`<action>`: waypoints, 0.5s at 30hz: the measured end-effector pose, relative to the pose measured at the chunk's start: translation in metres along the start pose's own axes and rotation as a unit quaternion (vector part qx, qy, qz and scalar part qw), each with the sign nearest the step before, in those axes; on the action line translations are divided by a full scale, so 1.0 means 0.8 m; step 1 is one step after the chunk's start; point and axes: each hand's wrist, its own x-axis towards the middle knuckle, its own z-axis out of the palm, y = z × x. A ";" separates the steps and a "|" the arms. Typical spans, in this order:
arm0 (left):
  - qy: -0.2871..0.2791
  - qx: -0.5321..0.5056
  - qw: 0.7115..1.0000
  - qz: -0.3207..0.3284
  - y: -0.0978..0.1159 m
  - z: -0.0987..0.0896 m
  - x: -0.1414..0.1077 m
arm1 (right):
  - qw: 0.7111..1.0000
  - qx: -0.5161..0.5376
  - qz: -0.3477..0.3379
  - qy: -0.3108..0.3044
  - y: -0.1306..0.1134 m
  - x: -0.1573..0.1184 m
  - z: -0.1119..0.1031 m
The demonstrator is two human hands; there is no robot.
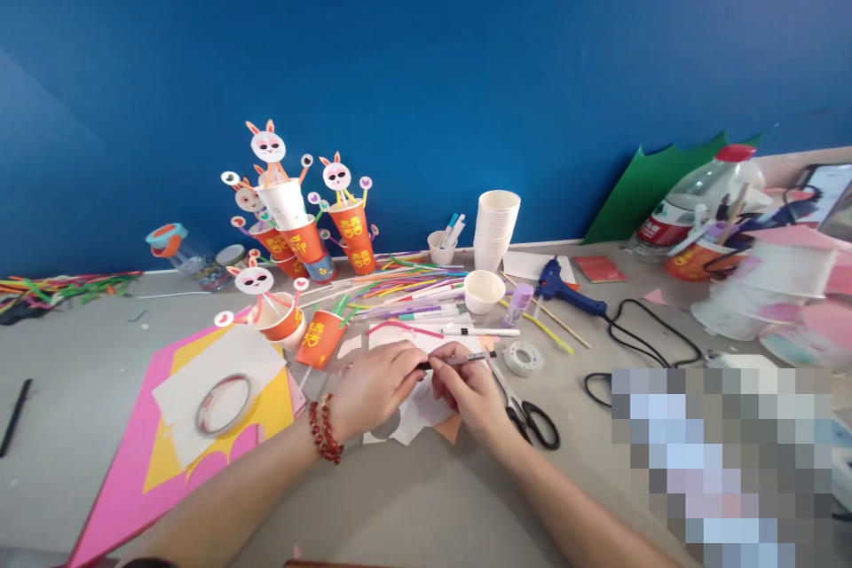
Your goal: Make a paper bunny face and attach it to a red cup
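Near the middle of the table, my left hand (381, 383), with a red bead bracelet at the wrist, is closed with its fingertips on a small black end of a marker. My right hand (469, 390) is closed around the grey marker (477, 357), whose far end sticks out to the right. The fingertips of both hands meet. Under them lie white paper pieces (416, 417) and an orange scrap (450, 428). Black-handled scissors (540, 426) lie just right of my right hand, beside a roll of clear tape (523, 358).
Rabbit figures in red cups (350, 222) stand at the back left. A tape ring (224, 405) rests on coloured sheets (123, 453) at left. Stacked white cups (497, 226), a glue stick (517, 305), a blue glue gun (565, 291) with its cord and a bottle (692, 195) are behind and right.
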 end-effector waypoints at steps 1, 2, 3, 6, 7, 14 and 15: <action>0.007 -0.007 1.000 -0.005 0.004 0.002 -0.003 | 1.000 0.022 0.002 -0.001 -0.001 -0.002 0.002; 0.016 -0.012 1.000 -0.016 0.006 0.004 -0.005 | 0.999 0.043 0.005 -0.001 -0.001 -0.004 0.003; 0.025 -0.014 0.999 -0.033 0.007 0.006 -0.007 | 0.998 0.061 0.006 0.002 -0.002 -0.007 0.004; 0.020 0.015 0.997 -0.076 0.005 0.014 -0.013 | 0.995 0.096 -0.001 0.004 0.000 -0.012 0.006; 0.010 0.032 0.996 -0.080 0.005 0.016 -0.015 | 0.995 0.103 -0.002 0.001 0.001 -0.012 0.006; -0.054 0.017 0.996 -0.067 0.009 0.026 -0.035 | 0.991 0.077 0.067 -0.084 0.005 -0.013 0.004; -0.062 -0.018 0.995 -0.075 0.012 0.027 -0.039 | 0.992 0.065 0.058 -0.090 0.002 -0.015 0.004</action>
